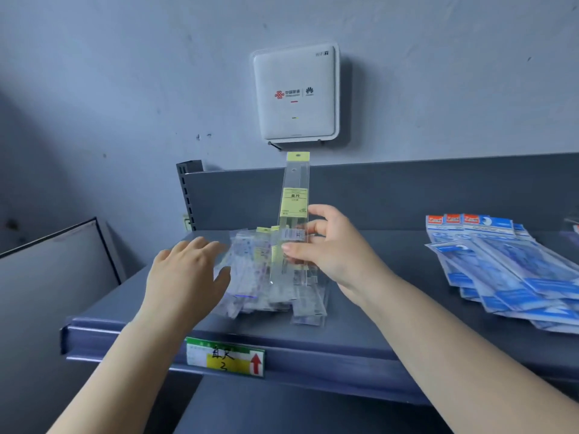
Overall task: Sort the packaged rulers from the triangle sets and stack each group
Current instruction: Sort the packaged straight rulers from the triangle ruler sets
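The right hand (329, 249) pinches a long clear packaged ruler with a yellow label (293, 214), holding it upright above the messy pile of clear ruler packs (275, 286) near the grey shelf (376, 336) front edge. The left hand (185, 270), fingers spread apart, rests on that pile. Blue triangle set packs (501, 267) lie by the right edge.

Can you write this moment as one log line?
right hand: holds packaged ruler upright | left hand: open over clear pile | blue packs: right, on shelf
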Tool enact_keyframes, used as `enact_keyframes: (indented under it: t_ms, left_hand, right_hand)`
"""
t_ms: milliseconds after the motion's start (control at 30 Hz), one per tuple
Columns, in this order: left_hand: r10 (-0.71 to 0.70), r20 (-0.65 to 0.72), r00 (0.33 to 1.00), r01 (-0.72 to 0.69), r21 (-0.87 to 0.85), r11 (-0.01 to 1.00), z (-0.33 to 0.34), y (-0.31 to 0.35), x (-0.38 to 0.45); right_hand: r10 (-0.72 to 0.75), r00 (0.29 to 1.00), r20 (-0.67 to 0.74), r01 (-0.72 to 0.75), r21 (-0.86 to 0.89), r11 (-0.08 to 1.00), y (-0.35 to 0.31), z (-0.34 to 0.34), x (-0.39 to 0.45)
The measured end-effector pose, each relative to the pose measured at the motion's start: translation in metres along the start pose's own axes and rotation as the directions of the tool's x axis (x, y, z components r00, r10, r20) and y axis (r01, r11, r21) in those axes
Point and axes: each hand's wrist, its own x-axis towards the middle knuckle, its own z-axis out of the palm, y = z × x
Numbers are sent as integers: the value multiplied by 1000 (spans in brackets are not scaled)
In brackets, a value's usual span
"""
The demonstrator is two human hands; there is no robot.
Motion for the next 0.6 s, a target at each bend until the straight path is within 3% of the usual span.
enact_keyframes:
  t_ms: [67,133,167,267,400,600]
  left_hand:
    - [5,13,1000,-5,-3,1000,1,-4,2]
    - [11,14,1000,-11,-16,1000,1,-3,3]
    - [16,10,1000,-16,-21,1000,1,0,4]
    - [65,7,998,-65,-25,998,0,16,8]
    - [152,-20,988,-153,-41,987,-4,52,15]
    - [352,-88,932,-356,-32,934,-6,130,18]
  right_hand:
    - [80,997,22,-68,-352,934,1,5,7]
    - [115,993,18,-60,-764,643,5,2,6]
    - [70,997,12,-26,-849,527,7,-2,2]
    - [-49,999,23,40,-924,380,6,-18,-12]
    - [-225,972,62,84,-992,90,1,-61,-31]
    - [-323,944,71,44,-995,-90,-11,-154,-76]
